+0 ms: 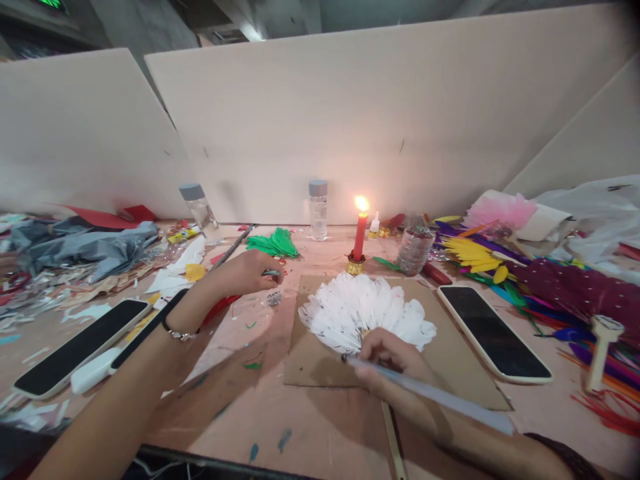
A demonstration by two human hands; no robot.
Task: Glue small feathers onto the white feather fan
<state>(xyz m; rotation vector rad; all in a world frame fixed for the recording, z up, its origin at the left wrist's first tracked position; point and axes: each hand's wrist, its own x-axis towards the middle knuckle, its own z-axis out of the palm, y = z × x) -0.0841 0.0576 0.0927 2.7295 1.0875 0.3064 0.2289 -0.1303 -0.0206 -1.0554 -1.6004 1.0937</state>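
Observation:
A white feather fan [373,310] lies spread on a piece of brown cardboard [320,370], its thin stick handle [393,440] running toward the front edge. At the fan's base is my right hand [393,360], closed around a long translucent glue stick [440,393] with a dark tip. My left hand [257,272] is apart from the fan, over the table near green feathers [274,243]. Its fingers are pinched on something small that I cannot make out. Behind the fan, a lit red candle [359,237] stands in a gold holder [355,265].
Phones [495,330] lie on both sides. A clear bottle [319,210] with a grey cap stands behind, and a plastic-wrapped jar [415,247] beside the candle. Colourful feathers [475,253] fill the right; scraps and grey plastic [100,247] cover the left. White panels [400,113] close the back.

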